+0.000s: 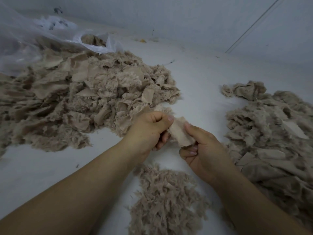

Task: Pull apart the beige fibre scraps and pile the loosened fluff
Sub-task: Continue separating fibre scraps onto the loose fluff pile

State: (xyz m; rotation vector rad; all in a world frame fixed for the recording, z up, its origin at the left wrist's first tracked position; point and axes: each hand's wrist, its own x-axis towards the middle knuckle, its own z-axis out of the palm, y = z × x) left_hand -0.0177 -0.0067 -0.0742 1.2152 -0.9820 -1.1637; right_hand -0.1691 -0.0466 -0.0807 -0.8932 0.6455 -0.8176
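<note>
From the head camera, I had one beige scrap (pixel 182 131) stretched between my two hands, above the white worktop (pixel 50 167) and just in front of the big heap of unpicked scraps (pixel 76 102) on my left. My left hand (pixel 149 131) pinched one end of the scrap with thumb over curled fingers, and my right hand (pixel 203 150) had its grip pinching the other end, thumb on top and fingers tucked beneath. I judged this to be the middle of the pulling step: the scrap looked whole, not yet teased open. The loosened fluff (pixel 167 200) lay in a small pile below my wrists, near me. Another heap (pixel 271 133) of mixed scraps lay to my right, and a clear plastic bag (pixel 42 39) holding more fibre sat behind the big heap. The next move, I thought, called for drawing my hands apart until the fibres gave, then dropping the fluff onto the near pile.
</note>
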